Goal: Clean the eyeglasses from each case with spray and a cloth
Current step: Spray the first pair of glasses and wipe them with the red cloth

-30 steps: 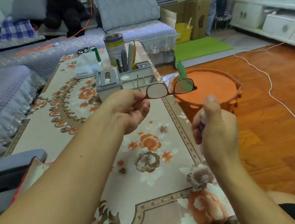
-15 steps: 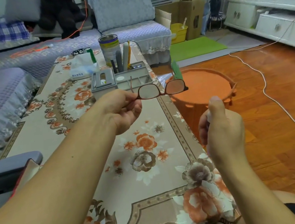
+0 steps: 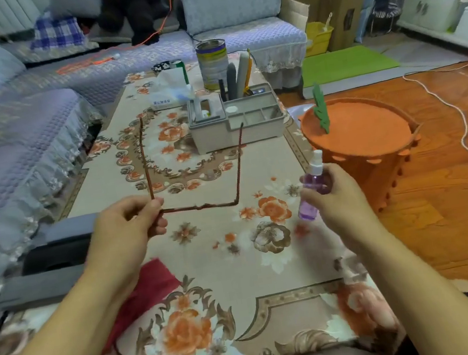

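Note:
My left hand [image 3: 126, 222] pinches the left corner of the brown-framed eyeglasses [image 3: 200, 206] and holds them above the floral table [image 3: 274, 301]. Both temples are unfolded and point away from me. The front is seen edge-on, so the lenses do not show. My right hand [image 3: 334, 202] grips a small purple spray bottle [image 3: 312, 187] with a white nozzle, just right of the glasses. A dark red cloth [image 3: 149, 291] lies on the table under my left forearm. A dark grey case [image 3: 53, 250] lies at the table's left edge.
A grey desk organiser [image 3: 252, 123] with pens, a tin can [image 3: 212, 63] and a tissue pack [image 3: 169, 91] stand at the table's far end. An orange stool [image 3: 366, 140] is right of the table. A purple-covered sofa [image 3: 11, 142] runs along the left and back.
The glasses came down and nearer to me, turned so the temples point away. My right hand lowered and the purple bottle now shows in it.

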A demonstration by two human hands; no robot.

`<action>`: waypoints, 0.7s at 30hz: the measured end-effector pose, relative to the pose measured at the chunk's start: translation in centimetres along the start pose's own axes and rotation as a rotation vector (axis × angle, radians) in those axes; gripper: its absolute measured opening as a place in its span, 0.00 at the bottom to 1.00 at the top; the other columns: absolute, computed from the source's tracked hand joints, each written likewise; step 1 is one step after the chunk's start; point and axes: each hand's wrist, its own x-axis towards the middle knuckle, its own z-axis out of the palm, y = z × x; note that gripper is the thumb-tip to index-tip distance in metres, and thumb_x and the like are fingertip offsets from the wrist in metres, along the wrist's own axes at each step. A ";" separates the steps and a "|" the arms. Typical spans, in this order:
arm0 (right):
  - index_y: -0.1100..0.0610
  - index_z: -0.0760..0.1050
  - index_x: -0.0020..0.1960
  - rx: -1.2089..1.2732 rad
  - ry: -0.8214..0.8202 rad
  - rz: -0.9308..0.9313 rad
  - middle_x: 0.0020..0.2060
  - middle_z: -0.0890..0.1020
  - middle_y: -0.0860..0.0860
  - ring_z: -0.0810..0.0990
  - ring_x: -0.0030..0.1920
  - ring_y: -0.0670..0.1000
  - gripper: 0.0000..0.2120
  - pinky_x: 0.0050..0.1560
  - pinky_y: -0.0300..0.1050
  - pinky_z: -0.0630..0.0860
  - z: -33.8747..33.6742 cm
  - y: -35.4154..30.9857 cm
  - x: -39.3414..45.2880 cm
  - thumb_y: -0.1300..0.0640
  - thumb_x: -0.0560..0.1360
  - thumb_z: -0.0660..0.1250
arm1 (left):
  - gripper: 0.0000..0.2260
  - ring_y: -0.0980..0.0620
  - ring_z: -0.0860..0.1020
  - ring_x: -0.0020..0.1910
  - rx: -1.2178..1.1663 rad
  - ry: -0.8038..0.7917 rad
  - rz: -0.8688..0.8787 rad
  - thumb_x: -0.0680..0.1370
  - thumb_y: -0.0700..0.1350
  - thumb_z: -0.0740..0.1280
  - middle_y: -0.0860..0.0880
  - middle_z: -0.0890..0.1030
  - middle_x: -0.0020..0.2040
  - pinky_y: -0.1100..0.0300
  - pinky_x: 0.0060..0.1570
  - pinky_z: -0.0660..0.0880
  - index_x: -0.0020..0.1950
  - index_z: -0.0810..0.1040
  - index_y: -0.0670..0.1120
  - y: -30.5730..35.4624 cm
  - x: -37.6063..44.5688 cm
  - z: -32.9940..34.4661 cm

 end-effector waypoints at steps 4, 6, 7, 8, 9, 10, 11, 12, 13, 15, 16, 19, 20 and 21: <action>0.54 0.74 0.62 -0.101 0.031 -0.027 0.54 0.81 0.49 0.81 0.55 0.51 0.16 0.58 0.52 0.79 4.8 0.0 3.7 0.64 0.77 0.71 | 0.06 0.50 0.80 0.38 0.056 0.065 0.096 0.81 0.42 0.67 0.47 0.83 0.38 0.57 0.43 0.80 0.49 0.84 0.50 -2.5 0.1 -3.9; 0.51 0.73 0.59 -0.159 0.053 -0.051 0.52 0.80 0.50 0.80 0.54 0.53 0.14 0.58 0.56 0.80 6.9 -0.2 6.5 0.64 0.78 0.70 | 0.07 0.52 0.80 0.37 0.076 0.089 0.138 0.81 0.41 0.67 0.45 0.84 0.40 0.66 0.40 0.79 0.49 0.83 0.50 -3.6 0.3 -5.0; 0.51 0.72 0.57 -0.185 0.071 -0.067 0.52 0.80 0.51 0.80 0.53 0.55 0.13 0.58 0.58 0.79 7.8 -0.2 8.0 0.63 0.78 0.69 | 0.07 0.54 0.80 0.36 0.078 0.104 0.152 0.81 0.40 0.67 0.44 0.84 0.41 0.69 0.39 0.78 0.49 0.83 0.50 -4.2 0.4 -5.4; 0.51 0.71 0.56 -0.211 0.092 -0.088 0.51 0.80 0.52 0.80 0.53 0.56 0.12 0.56 0.59 0.79 8.5 -0.3 9.3 0.63 0.78 0.69 | 0.07 0.56 0.80 0.36 0.065 0.114 0.159 0.81 0.39 0.67 0.43 0.83 0.41 0.70 0.39 0.77 0.49 0.83 0.50 -4.7 0.5 -5.8; 0.52 0.71 0.56 -0.235 0.113 -0.111 0.51 0.80 0.52 0.80 0.53 0.56 0.11 0.53 0.57 0.80 9.2 -0.1 10.6 0.63 0.78 0.69 | 0.07 0.58 0.80 0.35 0.043 0.122 0.156 0.81 0.39 0.67 0.43 0.83 0.41 0.70 0.39 0.77 0.49 0.83 0.50 -5.2 0.6 -6.0; 0.52 0.72 0.56 -0.257 0.130 -0.124 0.51 0.80 0.51 0.80 0.53 0.56 0.10 0.48 0.51 0.80 9.7 0.0 11.7 0.63 0.78 0.68 | 0.07 0.59 0.79 0.34 0.030 0.128 0.150 0.81 0.39 0.67 0.44 0.83 0.40 0.70 0.39 0.76 0.49 0.83 0.50 -5.6 0.7 -6.2; 0.53 0.73 0.56 -0.268 0.141 -0.130 0.50 0.80 0.51 0.80 0.53 0.55 0.09 0.44 0.44 0.77 10.1 0.3 12.7 0.62 0.78 0.68 | 0.07 0.60 0.80 0.34 0.022 0.131 0.145 0.81 0.40 0.67 0.45 0.83 0.40 0.69 0.39 0.76 0.49 0.82 0.51 -5.9 0.9 -6.3; 0.53 0.74 0.56 -0.282 0.146 -0.126 0.50 0.80 0.50 0.80 0.53 0.54 0.08 0.44 0.42 0.75 10.6 0.6 13.5 0.62 0.79 0.68 | 0.06 0.59 0.80 0.34 0.013 0.137 0.143 0.81 0.41 0.67 0.47 0.83 0.39 0.67 0.41 0.75 0.49 0.82 0.51 -6.2 1.2 -6.5; 0.53 0.74 0.56 -0.293 0.146 -0.124 0.51 0.80 0.50 0.80 0.54 0.54 0.08 0.47 0.44 0.76 11.1 1.2 14.3 0.61 0.79 0.68 | 0.05 0.58 0.81 0.35 0.003 0.146 0.144 0.81 0.41 0.68 0.48 0.83 0.38 0.64 0.44 0.76 0.50 0.83 0.50 -6.6 1.5 -6.7; 0.51 0.74 0.57 -0.298 0.154 -0.122 0.52 0.81 0.49 0.81 0.53 0.54 0.09 0.56 0.55 0.79 11.6 2.2 15.5 0.60 0.78 0.69 | 0.04 0.53 0.82 0.38 -0.011 0.159 0.143 0.80 0.43 0.69 0.50 0.83 0.37 0.58 0.48 0.77 0.52 0.83 0.49 -7.3 2.3 -7.4; 0.51 0.74 0.57 -0.300 0.161 -0.123 0.52 0.81 0.49 0.81 0.53 0.54 0.09 0.58 0.58 0.79 11.6 2.7 16.0 0.59 0.78 0.69 | 0.04 0.52 0.82 0.39 -0.016 0.162 0.143 0.80 0.44 0.69 0.50 0.84 0.37 0.57 0.48 0.77 0.52 0.83 0.49 -7.5 2.7 -7.7; 0.53 0.74 0.62 -0.326 0.155 -0.096 0.55 0.80 0.50 0.80 0.56 0.54 0.15 0.60 0.57 0.78 11.7 3.3 16.3 0.60 0.77 0.70 | 0.04 0.52 0.82 0.39 -0.030 0.172 0.145 0.80 0.44 0.69 0.51 0.84 0.38 0.57 0.48 0.77 0.52 0.84 0.50 -7.9 3.2 -8.3; 0.54 0.73 0.66 -0.321 0.142 -0.075 0.58 0.80 0.51 0.80 0.58 0.55 0.19 0.62 0.57 0.78 11.7 3.3 16.1 0.61 0.77 0.71 | 0.04 0.52 0.82 0.39 -0.033 0.173 0.155 0.80 0.43 0.69 0.51 0.84 0.37 0.57 0.47 0.77 0.52 0.84 0.50 -7.8 3.3 -8.3; 0.54 0.71 0.70 -0.307 0.139 -0.067 0.62 0.79 0.52 0.79 0.60 0.54 0.24 0.64 0.56 0.77 11.6 3.0 15.8 0.62 0.76 0.72 | 0.05 0.52 0.81 0.39 -0.037 0.177 0.165 0.80 0.43 0.69 0.51 0.83 0.37 0.57 0.47 0.77 0.51 0.84 0.50 -7.7 3.3 -8.3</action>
